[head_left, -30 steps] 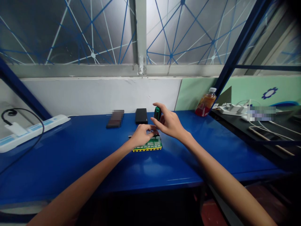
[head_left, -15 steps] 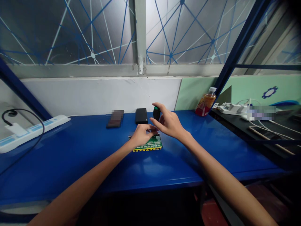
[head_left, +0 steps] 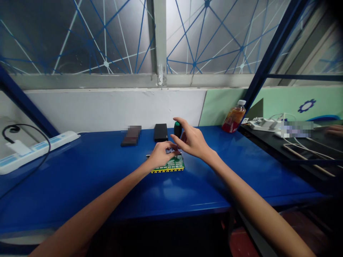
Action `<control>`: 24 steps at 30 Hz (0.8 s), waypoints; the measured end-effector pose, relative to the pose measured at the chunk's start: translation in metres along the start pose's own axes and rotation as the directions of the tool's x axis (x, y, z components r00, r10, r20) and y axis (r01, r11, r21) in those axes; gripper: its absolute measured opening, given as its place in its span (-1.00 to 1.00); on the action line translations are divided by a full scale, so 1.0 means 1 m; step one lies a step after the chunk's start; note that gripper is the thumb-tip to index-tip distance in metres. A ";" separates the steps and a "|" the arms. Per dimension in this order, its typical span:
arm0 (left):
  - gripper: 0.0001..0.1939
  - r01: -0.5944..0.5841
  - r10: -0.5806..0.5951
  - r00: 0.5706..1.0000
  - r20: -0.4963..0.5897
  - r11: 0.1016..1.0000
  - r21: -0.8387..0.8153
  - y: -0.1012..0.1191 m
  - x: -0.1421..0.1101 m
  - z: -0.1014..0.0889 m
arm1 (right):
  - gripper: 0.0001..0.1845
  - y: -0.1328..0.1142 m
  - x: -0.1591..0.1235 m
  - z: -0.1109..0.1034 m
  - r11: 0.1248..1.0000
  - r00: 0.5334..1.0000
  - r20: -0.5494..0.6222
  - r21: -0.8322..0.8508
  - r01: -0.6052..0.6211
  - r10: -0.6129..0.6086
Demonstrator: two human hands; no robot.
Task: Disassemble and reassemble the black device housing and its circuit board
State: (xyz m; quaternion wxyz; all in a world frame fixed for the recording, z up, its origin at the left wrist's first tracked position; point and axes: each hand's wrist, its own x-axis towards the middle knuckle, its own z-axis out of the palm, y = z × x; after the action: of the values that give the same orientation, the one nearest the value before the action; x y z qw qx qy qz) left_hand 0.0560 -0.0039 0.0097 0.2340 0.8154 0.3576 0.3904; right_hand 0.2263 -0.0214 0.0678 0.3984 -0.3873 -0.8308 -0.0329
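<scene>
A small green circuit board (head_left: 175,162) with a yellow strip along its near edge lies on the blue table (head_left: 128,189). My left hand (head_left: 160,155) rests over its left and far part, thumb and fingers curled together near the far edge; what they pinch is hidden. My right hand (head_left: 194,141) is closed on an upright screwdriver (head_left: 177,130) with a black and green handle, index finger over its top and thumb at its side. The screwdriver's lower end is down by my left fingertips, and its tip cannot be made out.
Behind the board lie a black box (head_left: 160,132) and a dark flat item (head_left: 131,136), partly blurred. A drink bottle (head_left: 234,116) stands back right. A white power strip (head_left: 40,150) is left. Cables (head_left: 308,150) and another person's hand (head_left: 336,130) are at right.
The screwdriver handle has turned in my right hand, showing less green on its side. My hands stay nearly in place. Another person's hand has appeared at the right edge.
</scene>
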 end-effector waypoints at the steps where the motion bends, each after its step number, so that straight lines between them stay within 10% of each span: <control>1: -0.87 0.012 -0.012 1.000 -0.004 1.000 0.000 -0.001 0.000 0.001 | -0.40 0.000 0.000 0.000 1.000 1.000 -0.002 -0.004 0.002 -0.002; 24: -0.83 0.045 -0.044 0.999 0.014 0.996 -0.073 0.003 0.000 -0.002 | -0.45 -0.002 0.000 -0.001 0.998 0.998 -0.030 -0.044 0.045 -0.047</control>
State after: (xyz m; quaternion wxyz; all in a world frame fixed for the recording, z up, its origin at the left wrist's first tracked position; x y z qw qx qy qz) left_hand 0.0557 -0.0058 0.0130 0.2747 0.8006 0.3597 0.3927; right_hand 0.2256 -0.0238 0.0692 0.4019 -0.3760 -0.8323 -0.0659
